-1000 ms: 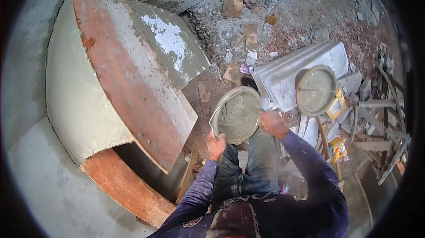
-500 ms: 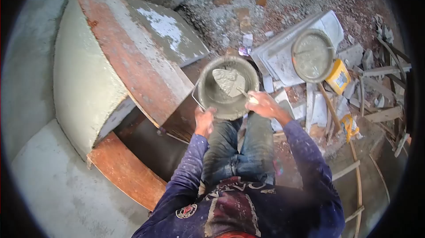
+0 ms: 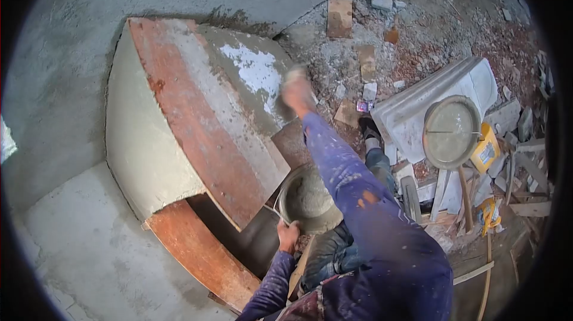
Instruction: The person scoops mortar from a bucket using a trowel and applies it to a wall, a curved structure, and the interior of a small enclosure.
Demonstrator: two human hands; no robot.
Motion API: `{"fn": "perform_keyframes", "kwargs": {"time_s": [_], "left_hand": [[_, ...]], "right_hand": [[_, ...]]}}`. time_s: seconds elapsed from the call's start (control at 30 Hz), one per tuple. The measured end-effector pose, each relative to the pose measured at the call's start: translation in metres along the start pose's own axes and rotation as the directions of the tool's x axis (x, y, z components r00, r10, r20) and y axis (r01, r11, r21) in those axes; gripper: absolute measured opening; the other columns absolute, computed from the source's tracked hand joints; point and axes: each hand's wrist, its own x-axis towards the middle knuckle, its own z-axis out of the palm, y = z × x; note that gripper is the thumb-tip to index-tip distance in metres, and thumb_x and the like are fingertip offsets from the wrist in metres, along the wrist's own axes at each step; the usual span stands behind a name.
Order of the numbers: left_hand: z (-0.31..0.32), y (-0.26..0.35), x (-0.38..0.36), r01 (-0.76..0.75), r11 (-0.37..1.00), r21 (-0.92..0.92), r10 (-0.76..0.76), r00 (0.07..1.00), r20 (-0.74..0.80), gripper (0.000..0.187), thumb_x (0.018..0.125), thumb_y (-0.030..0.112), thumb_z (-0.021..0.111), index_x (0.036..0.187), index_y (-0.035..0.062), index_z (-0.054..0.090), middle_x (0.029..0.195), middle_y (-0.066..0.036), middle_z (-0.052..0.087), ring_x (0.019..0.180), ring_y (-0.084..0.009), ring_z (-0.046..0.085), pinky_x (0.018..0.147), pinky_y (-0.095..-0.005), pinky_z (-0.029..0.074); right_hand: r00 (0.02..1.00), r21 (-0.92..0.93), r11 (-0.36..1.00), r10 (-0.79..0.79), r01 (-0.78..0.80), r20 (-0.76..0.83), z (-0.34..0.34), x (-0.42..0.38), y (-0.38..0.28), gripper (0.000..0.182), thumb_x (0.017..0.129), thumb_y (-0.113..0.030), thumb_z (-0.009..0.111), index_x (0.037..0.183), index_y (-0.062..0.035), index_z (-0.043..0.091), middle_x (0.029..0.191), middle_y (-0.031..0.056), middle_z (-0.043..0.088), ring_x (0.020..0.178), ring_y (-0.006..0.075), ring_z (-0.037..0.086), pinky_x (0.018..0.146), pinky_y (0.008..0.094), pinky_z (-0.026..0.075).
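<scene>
My left hand (image 3: 288, 237) grips the near left edge of a grey bucket (image 3: 325, 221), where its wire handle meets the rim. Wet grey mortar (image 3: 314, 198) lies inside; my right arm covers part of the bucket. My right hand (image 3: 296, 91) is stretched forward, closed and blurred, at the right edge of a grey plastered panel (image 3: 221, 46). Its trowel is hard to make out, with the blade hidden or smeared. A bright white patch (image 3: 253, 70) marks the panel's surface beside that hand.
A curved structure with an orange-brown board (image 3: 191, 118) stands left of the bucket. To the right are a second bucket (image 3: 452, 136), a yellow container (image 3: 486, 149) and a pale moulded slab (image 3: 418, 103). Wood scraps (image 3: 531, 172) and rubble cover the ground there.
My right hand has moved from the bucket forward to the plastered panel, taking the mortar-loaded trowel out. My left hand stays on the bucket, which now tilts. The view has shifted.
</scene>
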Motion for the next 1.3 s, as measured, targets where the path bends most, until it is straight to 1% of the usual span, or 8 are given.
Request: {"fn": "perform_keyframes", "kwargs": {"time_s": [0.03,0.2,0.3,0.47,0.77,1.07,1.23,1.3], "left_hand": [[-0.002,0.002,0.004,0.034,0.999,-0.043,-0.035,0.999,-0.041,0.028,0.077,-0.004,0.051,0.102,0.0006,0.062,0.084,-0.005,0.064,0.072,-0.0164,0.060,0.060,-0.0302,0.048],[0.002,0.010,0.001,0.192,0.972,-0.137,-0.183,0.980,0.074,0.027,0.079,-0.004,0.052,0.104,0.0009,0.061,0.088,-0.005,0.065,0.073,-0.0155,0.060,0.064,-0.0290,0.048],[0.010,0.014,0.011,0.024,1.000,-0.008,-0.023,0.992,0.121,0.043,0.074,-0.004,0.054,0.116,-0.0001,0.060,0.100,-0.009,0.068,0.087,-0.0182,0.063,0.078,-0.0306,0.050],[0.036,0.033,0.026,0.055,0.998,-0.035,-0.046,0.975,0.215,0.044,0.073,-0.001,0.054,0.116,0.0005,0.060,0.100,-0.009,0.068,0.087,-0.0184,0.062,0.080,-0.0324,0.050],[0.028,0.079,0.012,-0.577,0.806,0.133,0.521,0.798,0.303,0.058,0.072,-0.003,0.053,0.130,0.0020,0.051,0.112,-0.013,0.066,0.103,-0.0214,0.062,0.094,-0.0318,0.045],[0.016,0.049,0.041,-0.340,0.924,-0.176,0.382,0.843,0.379,0.050,0.074,-0.005,0.050,0.123,-0.0005,0.055,0.110,-0.009,0.065,0.099,-0.0189,0.060,0.091,-0.0296,0.045],[0.005,0.054,0.040,-0.020,0.944,-0.328,0.158,0.904,0.398,0.050,0.073,-0.008,0.051,0.122,0.0000,0.054,0.109,-0.006,0.063,0.094,-0.0164,0.058,0.085,-0.0286,0.046],[0.003,0.060,0.039,0.039,0.949,-0.312,0.071,0.940,0.334,0.046,0.073,-0.008,0.053,0.118,0.0014,0.055,0.102,-0.007,0.063,0.089,-0.0191,0.061,0.078,-0.0321,0.051]], "right_hand": [[0.905,-0.011,0.980,-0.181,0.201,0.385,-0.029,0.005,-0.057,0.031,0.080,-0.013,0.058,0.107,0.0026,0.054,0.089,0.0239,0.062,0.085,0.0399,0.062,0.078,0.0491,0.048],[0.976,0.266,0.964,-0.050,-0.008,0.213,-0.165,-0.041,-0.130,0.041,0.080,-0.020,0.063,0.114,0.0010,0.054,0.096,0.0249,0.064,0.089,0.0382,0.064,0.078,0.0455,0.050],[0.834,-0.193,0.820,-0.552,0.539,-0.017,-0.222,-0.104,-0.014,0.054,0.083,-0.027,0.066,0.126,0.0021,0.052,0.101,0.0240,0.063,0.099,0.0359,0.061,0.081,0.0473,0.048],[0.688,-0.601,0.772,0.323,0.205,0.650,-0.310,-0.233,-0.024,0.026,0.079,-0.022,0.062,0.096,-0.0021,0.064,0.089,0.0204,0.067,0.088,0.0407,0.064,0.077,0.0482,0.052],[0.754,-0.383,0.844,-0.038,0.376,0.655,-0.239,-0.328,0.079,0.031,0.080,-0.029,0.064,0.101,-0.0061,0.064,0.094,0.0161,0.067,0.086,0.0307,0.065,0.073,0.0432,0.052],[0.712,-0.476,0.853,0.198,0.214,0.674,-0.219,-0.341,0.033,0.053,0.085,-0.037,0.060,0.124,-0.0010,0.056,0.103,0.0229,0.063,0.097,0.0398,0.058,0.086,0.0469,0.046],[0.845,-0.280,0.899,-0.159,0.338,0.510,-0.198,-0.347,0.073,0.067,0.085,-0.042,0.063,0.138,-0.0042,0.046,0.096,0.0201,0.065,0.086,0.0285,0.065,0.077,0.0405,0.051],[0.583,0.105,0.855,0.251,-0.508,0.773,-0.231,-0.310,0.006,0.044,0.086,-0.022,0.060,0.122,0.0006,0.052,0.077,0.0088,0.059,0.059,0.0158,0.057,0.053,0.0308,0.047]]}}
